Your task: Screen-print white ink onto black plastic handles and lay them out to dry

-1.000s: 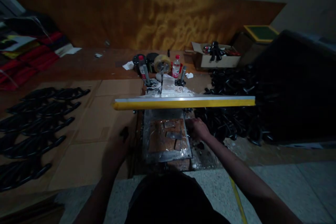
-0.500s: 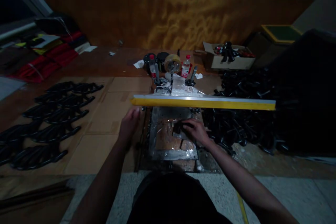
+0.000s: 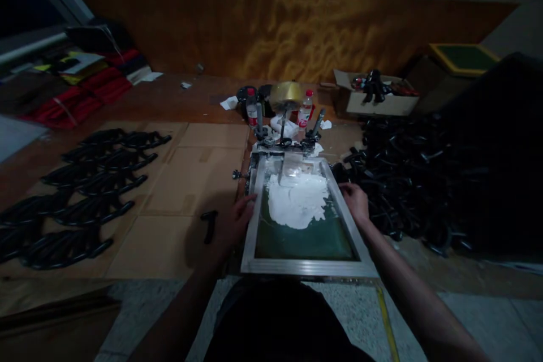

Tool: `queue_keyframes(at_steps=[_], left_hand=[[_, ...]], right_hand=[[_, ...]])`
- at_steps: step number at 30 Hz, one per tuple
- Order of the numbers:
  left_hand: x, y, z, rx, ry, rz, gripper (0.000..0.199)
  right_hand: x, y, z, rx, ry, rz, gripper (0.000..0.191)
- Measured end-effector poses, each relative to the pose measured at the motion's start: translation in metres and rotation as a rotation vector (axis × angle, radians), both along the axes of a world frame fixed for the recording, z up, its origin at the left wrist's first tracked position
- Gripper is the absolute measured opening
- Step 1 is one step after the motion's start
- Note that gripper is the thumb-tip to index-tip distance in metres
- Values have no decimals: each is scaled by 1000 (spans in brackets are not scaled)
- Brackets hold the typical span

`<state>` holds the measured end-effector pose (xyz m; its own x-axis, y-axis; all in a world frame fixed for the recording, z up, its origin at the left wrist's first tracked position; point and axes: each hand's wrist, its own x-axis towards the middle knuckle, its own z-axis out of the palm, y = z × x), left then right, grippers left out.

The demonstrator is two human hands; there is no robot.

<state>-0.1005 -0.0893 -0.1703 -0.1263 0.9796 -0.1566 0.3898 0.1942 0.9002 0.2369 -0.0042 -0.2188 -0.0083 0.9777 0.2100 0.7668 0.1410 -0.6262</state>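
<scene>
A screen printing frame [image 3: 305, 267] with silver metal edges lies low in front of me. A patch of white ink [image 3: 297, 201] spreads over the upper part of its green mesh [image 3: 297, 243]. My left hand [image 3: 237, 220] is at the left edge, its fingertips against the metal; the hand is dim and slightly blurred. At the right edge, my right hand [image 3: 355, 202] has its fingers bent against the rim. Beside my left hand, over the cardboard, is a small black handle-shaped part [image 3: 209, 226]. The bed under the screen is hidden.
Rows of black parts [image 3: 97, 181] lie on cardboard [image 3: 169, 181] at left. A dark heap of similar parts [image 3: 394, 181] is at right. Behind the press stand a tape roll [image 3: 286, 93], bottles [image 3: 305, 107] and an open carton [image 3: 382, 103]. Red bundles [image 3: 91, 93] lie far left.
The raised frame has come down flat over the bed. My right hand has moved from the black part on the bed to the right rim. A black part now shows beside my left hand.
</scene>
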Motion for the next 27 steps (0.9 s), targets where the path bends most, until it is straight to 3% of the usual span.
queue_keyframes(at_steps=[2,4,6,9,11,14,17,22,27], left_hand=[[2,-6,-25,-74,32,-14,57],[4,-5,-48,-123,77,-32,64],[4,-2,-65,-151,120,-50,63],[1,2,-81,-147,165,-63,58],[0,2,-85,-124,158,-69,56],[0,1,-88,-101,124,-71,55],[1,0,-89,-106,101,-40,53],[1,0,-89,-93,-11,-6,54],[3,-2,-84,-118,-49,4,58]], right_hand=[[-10,17,16,102,-78,-62,42],[-41,29,33,155,-192,52,57],[-77,33,46,77,-326,256,58],[-112,19,51,-161,-513,423,25],[-115,0,46,-214,-587,517,19],[-98,-25,38,-112,-582,783,20],[-83,-29,37,-66,-472,989,19],[-86,-31,26,42,-414,773,20],[-84,-51,10,101,-381,885,24]])
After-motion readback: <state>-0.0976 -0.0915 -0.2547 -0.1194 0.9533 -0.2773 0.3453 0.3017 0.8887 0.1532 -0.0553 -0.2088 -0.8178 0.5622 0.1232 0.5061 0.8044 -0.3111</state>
